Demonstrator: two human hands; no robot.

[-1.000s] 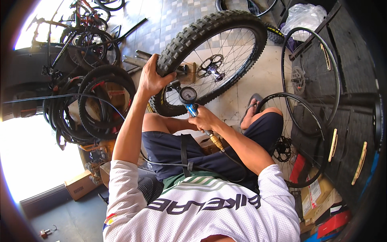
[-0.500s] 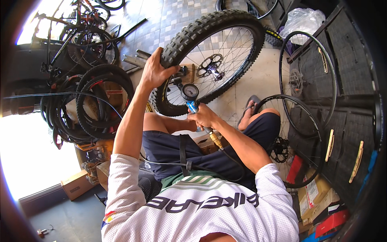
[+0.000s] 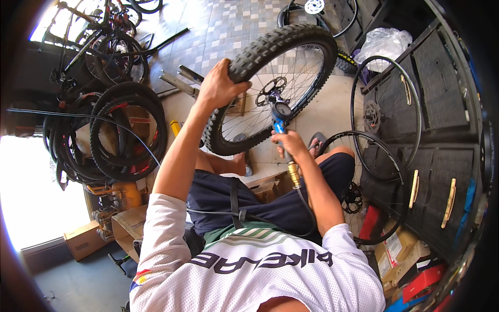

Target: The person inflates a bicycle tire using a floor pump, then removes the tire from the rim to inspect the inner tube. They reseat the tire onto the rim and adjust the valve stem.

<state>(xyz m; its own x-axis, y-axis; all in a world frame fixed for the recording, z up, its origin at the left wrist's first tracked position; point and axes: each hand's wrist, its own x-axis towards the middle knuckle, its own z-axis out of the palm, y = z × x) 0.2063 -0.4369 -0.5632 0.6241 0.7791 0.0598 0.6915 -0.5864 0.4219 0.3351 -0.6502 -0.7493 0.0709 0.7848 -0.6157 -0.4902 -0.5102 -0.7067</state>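
Black cabinet (image 3: 448,117): located along the right side, fitted with pale bar handles. Mountain-bike wheel (image 3: 275,95): positioned in front of the person, tilted, beyond the knees; it carries a knobby tyre (image 3: 275,40). Stacked bicycle tyres (image 3: 95,127): located to the left, well apart from the wheel. Two spoked wheels with slim black rims: the farther wheel (image 3: 420,110) stands in front of the cabinet, and the nearer wheel (image 3: 404,182) overlaps it beside the person's right knee.

Tyre inflator (image 3: 279,126): blue body, held upright over the near part of the mountain-bike wheel. Its connection to the valve cannot be determined from this view. Clear plastic bag (image 3: 385,44): located beyond the farther wheel, near the cabinet.

Left hand (image 3: 222,86): fingers wrapped over the tread, thumb lying across the sidewall. Right hand (image 3: 289,143): fingers curled around the inflator's handle. Brake rotor (image 3: 267,88): mounted at the hub. Brass coupling (image 3: 294,176): fitted below the handle, joined to a dark hose. Round gauge (image 3: 282,108): located at the inflator's upper end.
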